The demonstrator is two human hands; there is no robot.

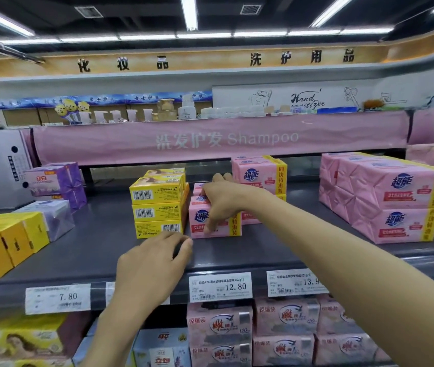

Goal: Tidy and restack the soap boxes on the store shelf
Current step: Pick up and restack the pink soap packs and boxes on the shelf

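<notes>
A stack of three yellow soap boxes [157, 206] stands mid-shelf, with more yellow boxes behind it. Right beside it sits a small pink soap pack [197, 221]. My right hand [223, 202] grips this pink pack from above, thumb down its front face, fingers over its top. My left hand [152, 263] hovers low in front of the yellow stack, fingers loosely curled, holding nothing. Behind the hand stands a taller pile of pink packs [261, 176].
A big block of pink packs [385, 197] fills the shelf's right. Purple packs [56, 181] and yellow boxes [6, 242] lie at the left. The grey shelf [99, 239] carries price tags [219, 287] on its front edge. More soap fills the shelf below.
</notes>
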